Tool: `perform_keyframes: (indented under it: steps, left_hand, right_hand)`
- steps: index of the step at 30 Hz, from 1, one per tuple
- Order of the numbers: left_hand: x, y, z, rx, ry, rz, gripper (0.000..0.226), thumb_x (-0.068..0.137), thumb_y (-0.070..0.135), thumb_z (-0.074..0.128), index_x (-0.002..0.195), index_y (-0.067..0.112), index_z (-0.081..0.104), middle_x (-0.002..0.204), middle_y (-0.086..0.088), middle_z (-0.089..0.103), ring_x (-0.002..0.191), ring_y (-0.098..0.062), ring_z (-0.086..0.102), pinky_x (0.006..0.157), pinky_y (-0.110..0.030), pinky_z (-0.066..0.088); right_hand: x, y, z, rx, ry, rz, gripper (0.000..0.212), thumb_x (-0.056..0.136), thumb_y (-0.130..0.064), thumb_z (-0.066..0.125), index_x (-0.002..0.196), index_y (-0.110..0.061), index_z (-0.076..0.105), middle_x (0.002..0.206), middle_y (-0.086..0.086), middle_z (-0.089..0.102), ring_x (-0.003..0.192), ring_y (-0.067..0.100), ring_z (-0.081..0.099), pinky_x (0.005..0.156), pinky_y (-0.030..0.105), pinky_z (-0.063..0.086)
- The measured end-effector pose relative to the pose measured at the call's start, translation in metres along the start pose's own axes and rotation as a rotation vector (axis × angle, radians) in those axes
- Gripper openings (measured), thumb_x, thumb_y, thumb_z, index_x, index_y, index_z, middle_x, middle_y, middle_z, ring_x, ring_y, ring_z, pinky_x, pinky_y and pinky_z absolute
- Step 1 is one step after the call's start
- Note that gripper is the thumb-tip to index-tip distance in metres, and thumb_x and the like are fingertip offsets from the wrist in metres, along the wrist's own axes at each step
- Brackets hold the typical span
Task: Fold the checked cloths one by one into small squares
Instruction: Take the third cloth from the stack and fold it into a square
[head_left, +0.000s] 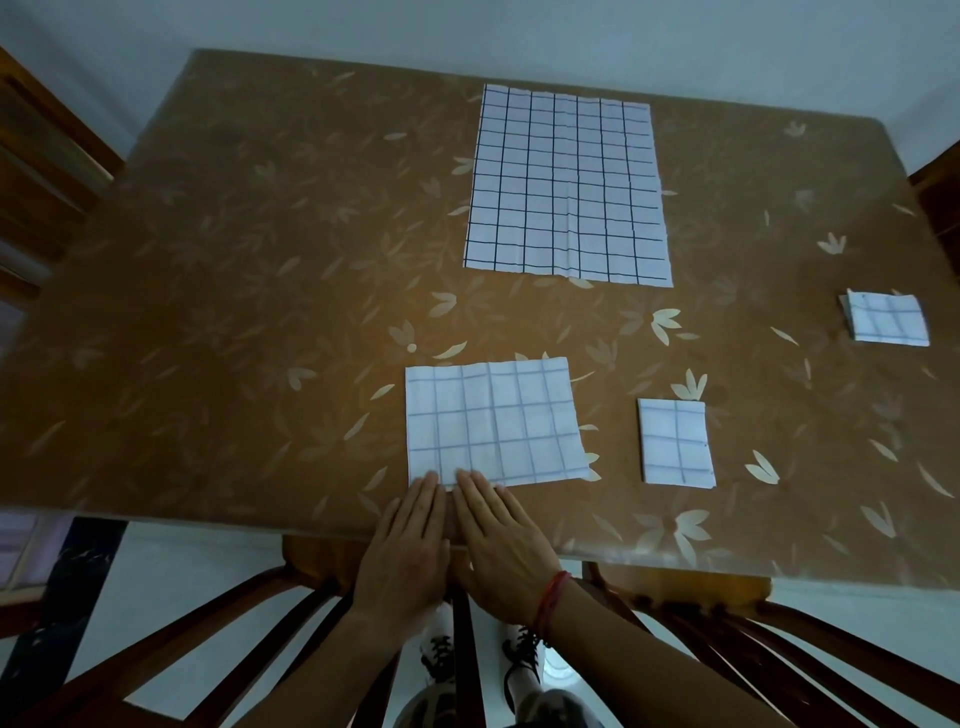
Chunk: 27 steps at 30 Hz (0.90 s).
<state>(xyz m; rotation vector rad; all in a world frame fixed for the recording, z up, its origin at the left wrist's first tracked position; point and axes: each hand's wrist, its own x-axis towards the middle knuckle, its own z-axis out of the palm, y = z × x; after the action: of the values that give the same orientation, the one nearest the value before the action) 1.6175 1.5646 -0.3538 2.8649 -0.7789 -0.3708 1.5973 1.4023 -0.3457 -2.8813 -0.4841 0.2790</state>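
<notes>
A half-folded white checked cloth (493, 423) lies near the table's front edge. My left hand (408, 545) and my right hand (501, 545) rest flat side by side, fingers together, with the fingertips on the cloth's near edge at its left corner. A large unfolded checked cloth (566, 187) lies flat at the far middle of the table. One small folded square (675, 444) sits to the right of the half-folded cloth. Another small folded stack (888, 318) lies at the right edge.
The brown table (234, 312) has a leaf pattern under a clear cover. Dark wooden chair backs (291, 639) stand just below the front edge, with more chairs at the left and right sides. My shoes show on the pale floor below.
</notes>
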Motion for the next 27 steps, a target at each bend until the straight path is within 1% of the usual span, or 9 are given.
perform_keyframes:
  steps: [2, 4, 7, 10, 14, 20, 22, 24, 27]
  left_hand:
    - [0.0, -0.002, 0.0, -0.002, 0.0, -0.011, 0.06, 0.1, 0.035, 0.012, 0.147, 0.002, 0.027, 0.154, -0.018, 0.027, 0.144, -0.029, 0.024, 0.108, -0.048, 0.038]
    - [0.0, -0.004, 0.0, -0.009, -0.002, -0.013, 0.061, 0.096, 0.035, 0.02, 0.146, 0.001, 0.03, 0.154, -0.018, 0.028, 0.143, -0.028, 0.026, 0.108, -0.047, 0.039]
    - [-0.001, -0.006, -0.001, -0.004, -0.001, -0.007, 0.061, 0.093, 0.032, 0.024, 0.146, 0.002, 0.033, 0.155, -0.016, 0.026, 0.143, -0.027, 0.026, 0.111, -0.042, 0.035]
    - [-0.001, -0.007, 0.0, 0.014, 0.014, -0.014, 0.059, 0.095, 0.03, 0.023, 0.147, 0.003, 0.032, 0.156, -0.014, 0.026, 0.144, -0.025, 0.024, 0.115, -0.037, 0.027]
    - [-0.002, -0.005, 0.002, 0.04, 0.008, -0.024, 0.059, 0.095, 0.031, 0.024, 0.148, 0.004, 0.03, 0.157, -0.013, 0.023, 0.145, -0.024, 0.022, 0.112, -0.039, 0.018]
    - [-0.002, -0.002, 0.004, 0.048, 0.019, -0.045, 0.06, 0.094, 0.031, 0.023, 0.147, 0.003, 0.03, 0.156, -0.014, 0.023, 0.145, -0.026, 0.022, 0.113, -0.039, 0.017]
    - [-0.002, -0.003, 0.004, 0.039, 0.035, -0.046, 0.06, 0.094, 0.031, 0.025, 0.147, 0.003, 0.032, 0.156, -0.014, 0.025, 0.144, -0.026, 0.024, 0.113, -0.038, 0.017]
    - [-0.002, -0.002, 0.004, 0.021, 0.042, -0.051, 0.06, 0.094, 0.031, 0.025, 0.146, 0.004, 0.033, 0.155, -0.013, 0.026, 0.143, -0.026, 0.026, 0.116, -0.037, 0.023]
    - [-0.001, 0.0, 0.005, -0.027, 0.041, -0.07, 0.057, 0.094, 0.028, 0.033, 0.146, 0.004, 0.034, 0.155, -0.013, 0.026, 0.143, -0.026, 0.027, 0.111, -0.041, 0.035]
  right_hand:
    - [-0.002, 0.005, 0.001, -0.016, -0.027, 0.003, 0.064, 0.101, -0.05, 0.024, 0.147, -0.005, 0.026, 0.154, 0.017, 0.033, 0.143, 0.029, 0.032, 0.109, 0.048, 0.039]
    - [-0.007, 0.016, 0.001, -0.04, -0.083, 0.023, 0.074, 0.096, -0.056, 0.032, 0.149, -0.004, 0.026, 0.156, 0.018, 0.028, 0.144, 0.03, 0.028, 0.112, 0.049, 0.034]
    - [-0.021, 0.038, -0.006, -0.074, -0.141, 0.092, 0.083, 0.091, -0.059, 0.033, 0.151, -0.002, 0.025, 0.159, 0.019, 0.02, 0.146, 0.031, 0.022, 0.113, 0.052, 0.033]
    - [-0.039, 0.061, -0.013, -0.111, -0.152, 0.195, 0.089, 0.087, -0.064, 0.038, 0.15, -0.001, 0.029, 0.158, 0.017, 0.023, 0.146, 0.031, 0.025, 0.115, 0.05, 0.031]
    - [-0.053, 0.08, -0.017, -0.114, -0.153, 0.296, 0.09, 0.087, -0.067, 0.036, 0.147, 0.001, 0.036, 0.156, 0.017, 0.029, 0.144, 0.031, 0.03, 0.112, 0.046, 0.02]
    - [-0.053, 0.079, -0.011, -0.117, -0.095, 0.32, 0.086, 0.09, -0.064, 0.036, 0.146, 0.001, 0.038, 0.155, 0.017, 0.03, 0.143, 0.03, 0.031, 0.112, 0.044, 0.018]
    - [-0.052, 0.08, -0.009, -0.124, -0.062, 0.313, 0.083, 0.09, -0.062, 0.037, 0.144, 0.0, 0.04, 0.155, 0.017, 0.032, 0.142, 0.03, 0.033, 0.112, 0.044, 0.019]
    - [-0.051, 0.081, -0.007, -0.119, -0.04, 0.309, 0.079, 0.09, -0.059, 0.037, 0.142, 0.0, 0.044, 0.152, 0.018, 0.037, 0.14, 0.031, 0.038, 0.116, 0.045, 0.026]
    - [-0.043, 0.079, -0.02, -0.04, 0.008, 0.298, 0.07, 0.088, -0.048, 0.043, 0.139, -0.001, 0.048, 0.146, 0.019, 0.046, 0.131, 0.036, 0.049, 0.104, 0.046, 0.044]
